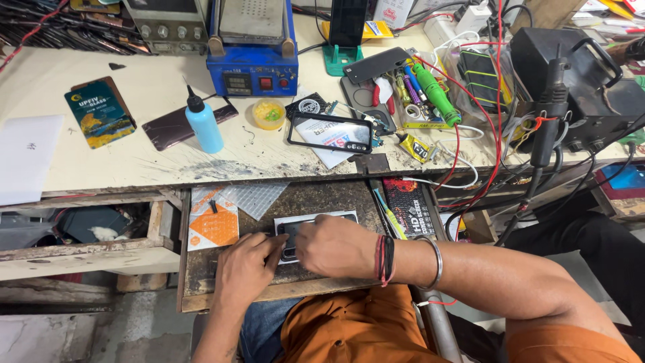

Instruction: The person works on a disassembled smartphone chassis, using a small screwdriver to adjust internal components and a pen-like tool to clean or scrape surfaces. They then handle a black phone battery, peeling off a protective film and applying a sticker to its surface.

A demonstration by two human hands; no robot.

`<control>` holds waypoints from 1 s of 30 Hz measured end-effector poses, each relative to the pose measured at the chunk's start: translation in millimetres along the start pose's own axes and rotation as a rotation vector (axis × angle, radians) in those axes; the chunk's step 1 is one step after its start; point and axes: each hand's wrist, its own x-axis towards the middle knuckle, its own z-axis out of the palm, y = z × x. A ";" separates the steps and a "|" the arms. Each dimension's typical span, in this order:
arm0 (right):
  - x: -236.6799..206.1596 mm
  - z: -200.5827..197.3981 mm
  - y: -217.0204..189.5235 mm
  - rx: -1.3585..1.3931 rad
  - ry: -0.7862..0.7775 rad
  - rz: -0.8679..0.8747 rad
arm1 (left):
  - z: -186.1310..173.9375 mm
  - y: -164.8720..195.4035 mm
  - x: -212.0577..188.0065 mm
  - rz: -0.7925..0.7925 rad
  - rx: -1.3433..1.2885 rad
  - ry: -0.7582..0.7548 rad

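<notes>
From my feed, far out left of the hands I see a white sheet (27,156) on the bench top, then a screen-protector packet (100,113) w/ blue-green print, then a dark glass panel (176,126) & a light-blue squeeze bottle (203,124) w/ black nozzle, all well above the hands. Just left of my L hand lies an orange-and-white packet (213,225) on the pull-out drawer board (201,279). L hand (247,267) is curled, fingertips pressed on the lower-left corner of a smartphone (295,232) lying flat on a white card; R hand (336,245) covers the phone's right half, fingers bent onto it, so the phone sits directly under & between both hands. Can't tell if either hand truly grips it or just presses. R wrist carries red/black threads & a metal bangle (437,263). Above the hands: blue heating station (253,64), small yellow tub (269,113), black phone frame (330,132). Up right: green-handled tool (437,94), red wires, black power unit (591,94), hot-air handle (547,107).
</notes>
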 end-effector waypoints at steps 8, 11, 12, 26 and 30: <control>0.9 -5.0 2.4 0.116 -0.011 0.067 | 5.1 -4.8 -3.0 -0.009 -0.011 -0.006; 2.3 -2.6 3.2 0.022 -0.007 0.070 | 10.9 -11.4 -3.0 -0.019 0.081 -0.057; 3.3 -1.5 3.3 -0.011 -0.072 0.102 | 11.4 -13.7 -5.3 0.008 0.049 -0.044; 16.4 -11.7 5.1 -0.009 -0.144 0.035 | 15.6 -24.6 -10.2 0.087 0.005 0.034; 17.8 -12.6 6.8 -0.076 -0.408 0.039 | 14.0 -25.2 -11.1 0.108 0.010 0.034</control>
